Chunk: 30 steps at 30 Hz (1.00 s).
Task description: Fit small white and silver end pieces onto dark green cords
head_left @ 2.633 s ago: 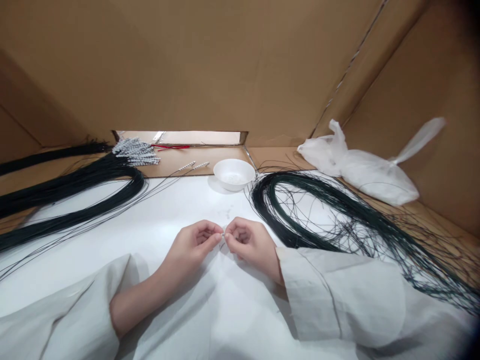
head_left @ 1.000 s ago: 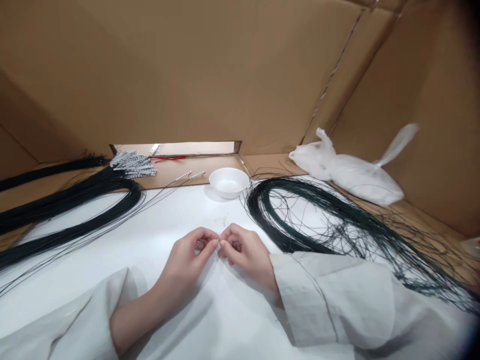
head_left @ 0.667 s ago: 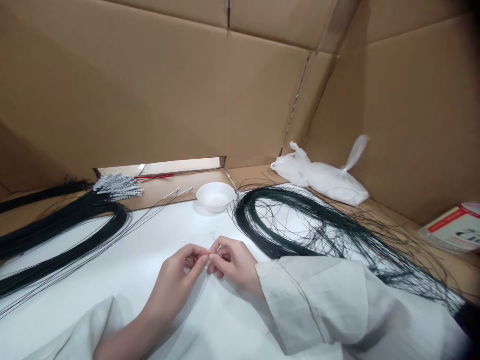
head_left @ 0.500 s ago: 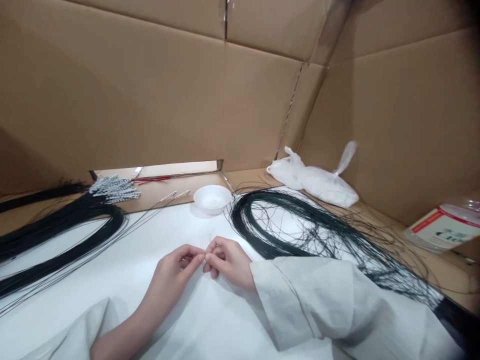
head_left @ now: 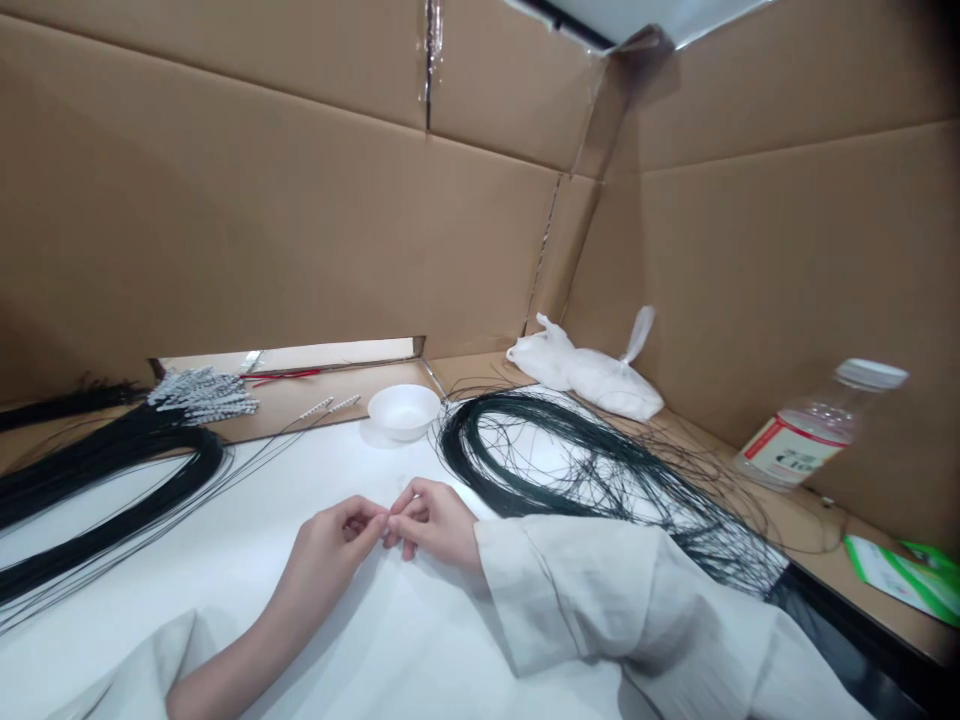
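Observation:
My left hand (head_left: 319,560) and my right hand (head_left: 439,525) meet over the white table top (head_left: 315,680), thumb and fingertips pinched together. Whatever lies between the fingertips is too small to make out. Just beyond them stands a white bowl (head_left: 405,428). To the right of the bowl lies a loose coil of thin dark wire or cord (head_left: 476,455), its strands spreading toward my right sleeve. A thick bundle of black strands (head_left: 97,465) curves on the left, with white, speckled ends (head_left: 202,395). Two strands with white beaded-looking tips (head_left: 319,408) lie apart from it.
Tall cardboard walls (head_left: 262,220) enclose the back and right. Tied white plastic bags (head_left: 600,375) lie in the right back corner. A clear bottle with a label (head_left: 799,445) and a green-and-white packet (head_left: 907,575) are at the right. A thin red item (head_left: 289,376) lies behind the strands.
The view has turned right and tilted up slightly, so the whole bottle and the packet now show. Both hands keep the same pinch together.

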Motion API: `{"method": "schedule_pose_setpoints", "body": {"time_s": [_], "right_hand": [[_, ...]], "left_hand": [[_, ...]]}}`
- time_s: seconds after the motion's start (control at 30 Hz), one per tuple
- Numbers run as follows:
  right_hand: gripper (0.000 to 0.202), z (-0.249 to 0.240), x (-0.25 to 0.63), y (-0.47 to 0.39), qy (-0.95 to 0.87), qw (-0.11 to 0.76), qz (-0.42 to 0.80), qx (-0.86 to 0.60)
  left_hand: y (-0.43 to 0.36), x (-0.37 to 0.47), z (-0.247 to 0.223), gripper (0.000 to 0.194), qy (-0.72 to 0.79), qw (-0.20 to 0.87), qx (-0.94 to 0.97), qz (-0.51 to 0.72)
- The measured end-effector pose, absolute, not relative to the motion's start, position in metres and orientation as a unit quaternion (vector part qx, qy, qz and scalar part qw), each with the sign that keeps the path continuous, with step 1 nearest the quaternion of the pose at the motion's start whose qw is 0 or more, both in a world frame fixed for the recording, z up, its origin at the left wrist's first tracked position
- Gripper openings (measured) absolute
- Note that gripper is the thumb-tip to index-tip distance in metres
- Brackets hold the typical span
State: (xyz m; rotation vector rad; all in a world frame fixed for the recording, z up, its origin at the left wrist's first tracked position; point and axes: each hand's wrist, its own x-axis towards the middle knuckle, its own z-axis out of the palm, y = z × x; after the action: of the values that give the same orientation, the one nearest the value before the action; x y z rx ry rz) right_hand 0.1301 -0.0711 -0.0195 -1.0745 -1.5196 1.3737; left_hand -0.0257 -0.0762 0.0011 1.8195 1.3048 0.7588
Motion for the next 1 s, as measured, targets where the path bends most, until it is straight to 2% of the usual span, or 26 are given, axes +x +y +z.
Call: {"method": "schedule_pose_setpoints", "body": {"time_s": [0.23, 0.4, 0.57, 0.77, 1.0], "right_hand": [[0.009, -0.014, 0.131, -0.073, -0.616, 0.385, 0.535, -0.432], [0.009, -0.011, 0.132, -0.071, -0.611, 0.361, 0.543, -0.448], [0.015, -0.008, 0.133, -0.070, -0.591, 0.368, 0.575, -0.429], [0.003, -0.010, 0.133, -0.069, -0.582, 0.381, 0.571, -0.437], [0.009, -0.011, 0.134, -0.070, -0.595, 0.395, 0.553, -0.429]], "left_hand": [[-0.081, -0.023, 0.004, 0.017, 0.524, 0.299, 0.742, 0.292], [-0.082, -0.021, 0.001, 0.012, 0.523, 0.279, 0.745, 0.304], [-0.082, -0.021, 0.000, 0.012, 0.515, 0.285, 0.739, 0.328], [-0.082, -0.022, 0.000, 0.016, 0.488, 0.318, 0.735, 0.348], [-0.081, -0.022, -0.001, 0.018, 0.494, 0.363, 0.714, 0.339]]}}
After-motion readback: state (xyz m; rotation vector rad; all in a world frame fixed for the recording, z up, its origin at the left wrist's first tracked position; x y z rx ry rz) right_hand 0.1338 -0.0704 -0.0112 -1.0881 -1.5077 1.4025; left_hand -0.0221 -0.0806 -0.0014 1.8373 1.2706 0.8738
